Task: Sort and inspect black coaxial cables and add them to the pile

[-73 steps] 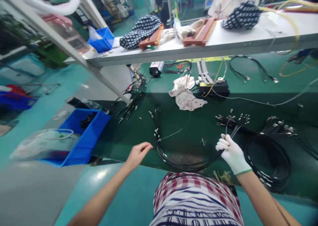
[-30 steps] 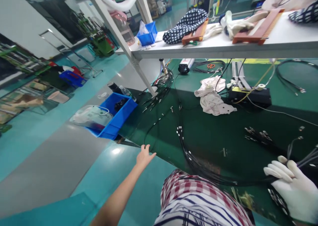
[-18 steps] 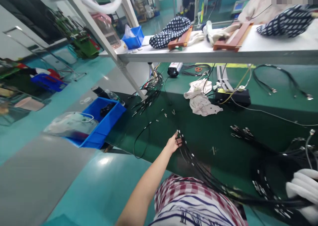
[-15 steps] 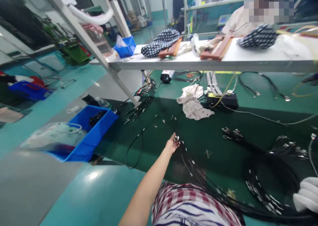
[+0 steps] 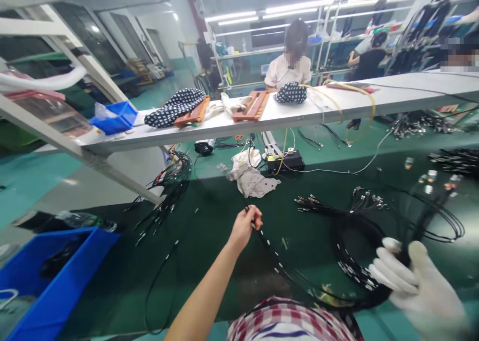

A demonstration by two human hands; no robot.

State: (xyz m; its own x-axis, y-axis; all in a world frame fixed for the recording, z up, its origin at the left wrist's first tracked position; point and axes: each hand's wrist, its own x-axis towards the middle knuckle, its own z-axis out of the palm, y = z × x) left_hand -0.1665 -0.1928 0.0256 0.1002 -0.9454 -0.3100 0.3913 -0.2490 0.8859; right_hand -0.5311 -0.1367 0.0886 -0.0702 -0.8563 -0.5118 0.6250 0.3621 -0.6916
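Observation:
My bare left hand (image 5: pixel 245 228) is closed round one end of a bundle of thin black cables (image 5: pixel 279 261) above the dark green table. From that fist the bundle, marked with small white labels, curves down and right past my apron. My right hand (image 5: pixel 415 286), in a white glove, grips black cables whose metal-tipped ends (image 5: pixel 430 181) stick up, blurred by motion. Just left of the glove, a coil of black cables (image 5: pixel 337 236) lies on the table, its connector ends fanned out. Whether both hands hold the same bundle I cannot tell.
A white shelf (image 5: pixel 213 126) crosses above the table's back, bearing wooden frames (image 5: pixel 250 106) and patterned cloth sleeves (image 5: pixel 175 109). Behind the left hand are a rumpled cloth (image 5: pixel 252 176) and a black box (image 5: pixel 290 161). A blue bin (image 5: pixel 67 286) stands at left. People sit beyond the shelf.
My left hand has gone from loosely spread to closed round the cable ends. The gloved right hand has come further into view with cables raised in it. The camera view has turned right.

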